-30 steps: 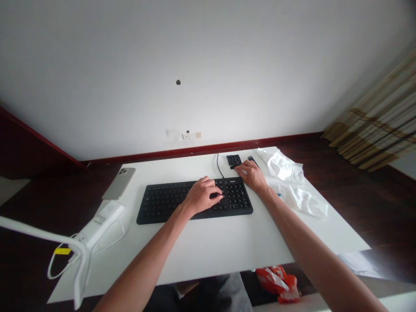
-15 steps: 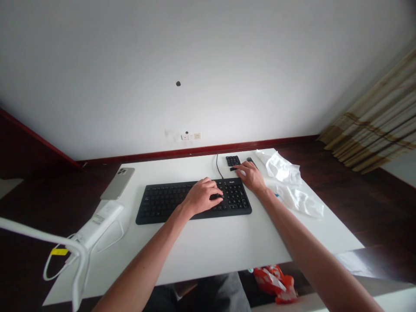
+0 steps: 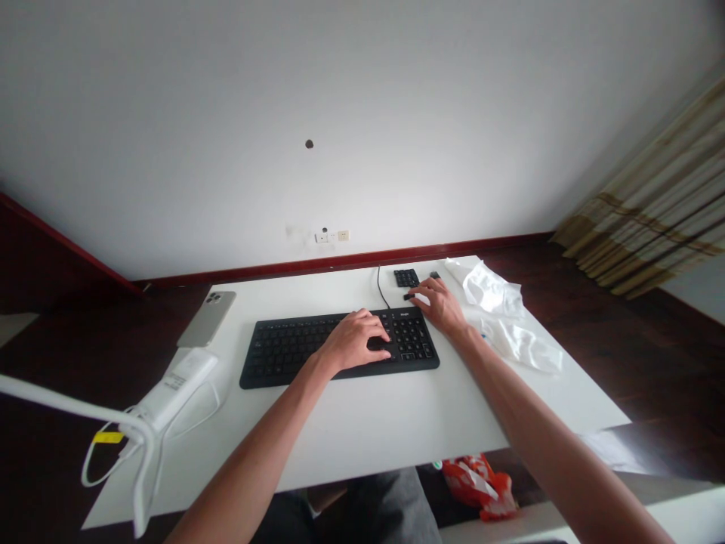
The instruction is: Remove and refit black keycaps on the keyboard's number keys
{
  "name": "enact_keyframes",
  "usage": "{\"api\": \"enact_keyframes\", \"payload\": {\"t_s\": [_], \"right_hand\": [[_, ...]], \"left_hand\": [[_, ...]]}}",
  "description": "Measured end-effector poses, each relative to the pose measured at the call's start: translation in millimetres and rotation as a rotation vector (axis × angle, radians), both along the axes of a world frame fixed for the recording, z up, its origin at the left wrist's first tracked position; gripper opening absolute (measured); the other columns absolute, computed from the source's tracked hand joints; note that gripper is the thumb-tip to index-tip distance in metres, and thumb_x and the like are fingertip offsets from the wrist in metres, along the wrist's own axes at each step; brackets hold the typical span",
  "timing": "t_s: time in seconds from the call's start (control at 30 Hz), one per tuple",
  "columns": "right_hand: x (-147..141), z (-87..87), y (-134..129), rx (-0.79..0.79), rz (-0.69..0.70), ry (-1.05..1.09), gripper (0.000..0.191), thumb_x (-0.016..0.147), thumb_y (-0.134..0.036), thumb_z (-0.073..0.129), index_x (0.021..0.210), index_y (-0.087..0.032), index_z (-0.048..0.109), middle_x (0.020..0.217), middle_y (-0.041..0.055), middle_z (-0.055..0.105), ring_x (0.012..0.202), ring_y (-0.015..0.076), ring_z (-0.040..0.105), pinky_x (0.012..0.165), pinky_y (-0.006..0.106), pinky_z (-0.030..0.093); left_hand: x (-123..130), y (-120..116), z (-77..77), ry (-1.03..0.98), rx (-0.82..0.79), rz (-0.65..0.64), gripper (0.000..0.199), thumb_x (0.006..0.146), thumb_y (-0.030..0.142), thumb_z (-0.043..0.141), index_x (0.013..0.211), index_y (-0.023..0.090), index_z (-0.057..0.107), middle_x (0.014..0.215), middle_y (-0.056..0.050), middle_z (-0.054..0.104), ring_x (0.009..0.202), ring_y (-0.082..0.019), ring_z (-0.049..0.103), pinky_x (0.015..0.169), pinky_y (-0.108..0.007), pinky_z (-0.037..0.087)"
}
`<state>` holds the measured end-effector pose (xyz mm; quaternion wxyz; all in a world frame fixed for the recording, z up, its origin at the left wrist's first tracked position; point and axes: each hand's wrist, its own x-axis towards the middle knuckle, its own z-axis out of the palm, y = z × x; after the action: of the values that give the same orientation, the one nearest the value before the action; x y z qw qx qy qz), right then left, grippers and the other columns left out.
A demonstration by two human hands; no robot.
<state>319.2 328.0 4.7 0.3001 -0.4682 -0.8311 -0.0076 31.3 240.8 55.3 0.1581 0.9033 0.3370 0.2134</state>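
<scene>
A black full-size keyboard (image 3: 288,347) lies across the white table, its cable running off the back. My left hand (image 3: 358,338) rests over the keyboard's right-centre keys, thumb and fingers apart, covering some of them. Past the keyboard's back right corner, my right hand (image 3: 437,304) is closed, with a small black piece (image 3: 409,297) at its fingertips; its kind is too small to make out. Just behind that piece lies a small black block of keys (image 3: 405,278). Another dark object (image 3: 434,275) is partly hidden behind my right hand.
Crumpled clear plastic wrappers (image 3: 492,291) lie on the right of the white table (image 3: 396,423). On the left are a phone (image 3: 208,319) and a white power strip (image 3: 177,385) with looped cables. An orange-red bag (image 3: 480,487) sits below the front edge.
My right hand has shifted slightly with the small black piece at its fingertips. On the keyboard, my left hand's thumb and index finger have spread a little wider.
</scene>
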Motion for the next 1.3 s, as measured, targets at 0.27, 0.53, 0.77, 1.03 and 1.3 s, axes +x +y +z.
{"api": "enact_keyframes", "payload": {"t_s": [0.27,0.53,0.77,1.03,1.3], "right_hand": [[5.8,8.7,-5.1,-0.036,0.078,0.019,0.019,0.098,-0.033,0.063,0.106,-0.027,0.079,0.108,0.0086,0.077,0.102,0.0302,0.063,0.093,0.049,0.053],[10.9,-2.6,-5.1,-0.05,0.053,0.099,0.02,0.097,-0.036,0.065,0.107,-0.025,0.079,0.103,0.0096,0.08,0.099,0.0296,0.069,0.093,0.049,0.055],[12.6,18.3,-31.1,-0.259,-0.06,0.413,0.036,0.096,-0.051,0.062,0.113,-0.024,0.079,0.103,0.0094,0.081,0.088,0.0271,0.074,0.08,0.043,0.061],[4.4,7.9,-110.8,-0.494,-0.033,0.6,0.03,0.088,-0.049,0.074,0.103,-0.024,0.08,0.1,0.0078,0.08,0.088,0.0261,0.074,0.081,0.041,0.063],[-4.5,13.7,-130.9,-0.404,0.083,0.46,0.02,0.091,-0.044,0.074,0.102,-0.03,0.083,0.106,0.0088,0.077,0.099,0.0277,0.072,0.085,0.043,0.063]], "left_hand": [[1.5,-1.2,-4.0,-0.07,-0.002,0.018,0.013,0.09,0.036,0.077,0.096,0.025,0.078,0.098,-0.003,0.075,0.103,-0.023,0.063,0.098,-0.04,0.05],[1.9,0.2,-7.5,-0.102,0.024,0.03,0.01,0.092,0.03,0.072,0.097,0.024,0.077,0.098,-0.003,0.074,0.101,-0.022,0.064,0.098,-0.039,0.051],[1.8,1.9,-12.1,-0.081,0.046,0.044,0.01,0.091,0.028,0.072,0.099,0.025,0.077,0.098,-0.003,0.073,0.101,-0.022,0.064,0.098,-0.04,0.051],[9.6,-5.0,-9.7,-0.091,0.088,0.049,0.026,0.094,0.027,0.068,0.119,0.024,0.072,0.111,-0.005,0.071,0.107,-0.024,0.061,0.102,-0.042,0.05],[26.4,-18.0,-8.7,-0.061,0.044,-0.077,0.032,0.085,0.031,0.079,0.115,0.026,0.07,0.119,-0.004,0.069,0.114,-0.026,0.058,0.105,-0.042,0.048]]}}
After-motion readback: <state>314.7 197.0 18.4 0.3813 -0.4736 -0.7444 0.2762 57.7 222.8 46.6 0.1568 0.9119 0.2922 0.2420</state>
